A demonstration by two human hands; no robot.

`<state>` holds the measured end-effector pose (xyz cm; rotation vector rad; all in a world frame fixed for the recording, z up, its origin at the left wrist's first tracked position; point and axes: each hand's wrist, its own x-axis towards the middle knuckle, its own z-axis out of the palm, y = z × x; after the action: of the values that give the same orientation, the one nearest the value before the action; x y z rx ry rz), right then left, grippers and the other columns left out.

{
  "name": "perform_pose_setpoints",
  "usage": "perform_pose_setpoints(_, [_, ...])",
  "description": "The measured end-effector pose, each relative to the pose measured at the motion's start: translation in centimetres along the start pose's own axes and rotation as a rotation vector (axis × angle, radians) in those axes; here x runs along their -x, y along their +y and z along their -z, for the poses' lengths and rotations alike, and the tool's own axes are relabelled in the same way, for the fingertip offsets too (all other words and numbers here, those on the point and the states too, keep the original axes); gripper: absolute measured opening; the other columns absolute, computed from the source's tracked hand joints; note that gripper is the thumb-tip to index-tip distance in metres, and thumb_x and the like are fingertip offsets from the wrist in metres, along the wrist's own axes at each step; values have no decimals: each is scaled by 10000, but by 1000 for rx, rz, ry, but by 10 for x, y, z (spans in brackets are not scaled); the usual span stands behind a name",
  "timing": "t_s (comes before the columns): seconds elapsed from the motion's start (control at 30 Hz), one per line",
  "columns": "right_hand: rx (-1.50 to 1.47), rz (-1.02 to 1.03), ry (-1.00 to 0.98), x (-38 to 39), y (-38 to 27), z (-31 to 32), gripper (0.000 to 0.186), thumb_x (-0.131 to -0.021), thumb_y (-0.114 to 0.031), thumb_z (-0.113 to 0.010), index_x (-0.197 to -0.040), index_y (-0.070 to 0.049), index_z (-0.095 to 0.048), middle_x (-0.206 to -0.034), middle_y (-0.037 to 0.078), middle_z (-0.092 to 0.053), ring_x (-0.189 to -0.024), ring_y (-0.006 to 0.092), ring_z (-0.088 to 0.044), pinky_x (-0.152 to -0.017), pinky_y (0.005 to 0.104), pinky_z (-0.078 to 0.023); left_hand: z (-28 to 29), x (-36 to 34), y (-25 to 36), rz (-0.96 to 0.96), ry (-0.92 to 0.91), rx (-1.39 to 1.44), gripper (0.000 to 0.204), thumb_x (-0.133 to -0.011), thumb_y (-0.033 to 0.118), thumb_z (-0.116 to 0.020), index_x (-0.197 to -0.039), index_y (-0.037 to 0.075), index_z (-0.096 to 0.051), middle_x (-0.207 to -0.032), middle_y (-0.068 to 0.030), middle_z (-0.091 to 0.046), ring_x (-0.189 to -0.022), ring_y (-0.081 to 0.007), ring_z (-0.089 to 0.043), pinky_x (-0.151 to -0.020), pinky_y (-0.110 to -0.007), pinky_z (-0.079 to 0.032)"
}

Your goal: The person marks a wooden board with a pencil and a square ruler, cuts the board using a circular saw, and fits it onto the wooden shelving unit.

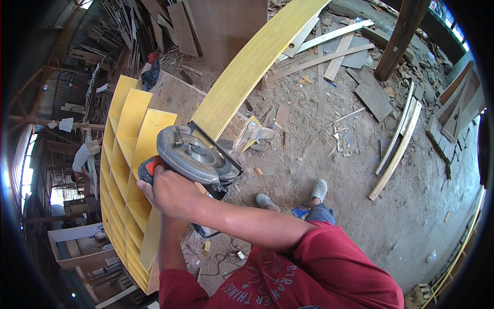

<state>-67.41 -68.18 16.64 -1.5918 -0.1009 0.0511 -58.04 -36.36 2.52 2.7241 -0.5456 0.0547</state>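
Note:
A grey circular saw [193,152] rests at the near end of a long yellow board [252,56], its black base frame across the board. My right hand [172,188] is closed around the saw's rear handle, which has an orange part by the fingers. My left forearm [171,242] rises beneath my right wrist. The left hand itself is mostly hidden there, so its grip cannot be made out. Just left of the saw stands a yellow gridded wooden shelf unit [121,180] with many square compartments.
A worn wooden block [177,95] stands under the board. Loose planks [334,56], curved strips [399,144] and scraps litter the dirt floor at the right. A dark post [401,38] rises at the far right. Another person [85,154] is at the left, and a cord [226,260] lies near my feet.

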Motion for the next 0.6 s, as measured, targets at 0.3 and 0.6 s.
perform_pose_setpoints(0.3, [5, 39, 36, -15, 8, -11, 603, -1096, -433, -527, -1111, 168, -573, -917, 375, -710, -916, 528, -737, -860, 549, -588, -5, -4, 4, -5, -3, 7, 878, -945, 586, -675, -1562, 14, -424, -1493, -287, -540, -1376, -470, -502, -1142, -582, -387])
perform_pose_setpoints(0.6, [48, 49, 48, -26, 9, -19, 617, -1103, -440, -512, -1100, 174, -580, -915, 369, -713, -903, 523, -737, -860, 541, -590, -5, -2, 7, 2, -6, 13, 873, -946, 577, -676, -1561, 12, -423, -1492, -288, -538, -1373, -471, -501, -1139, -584, -387])
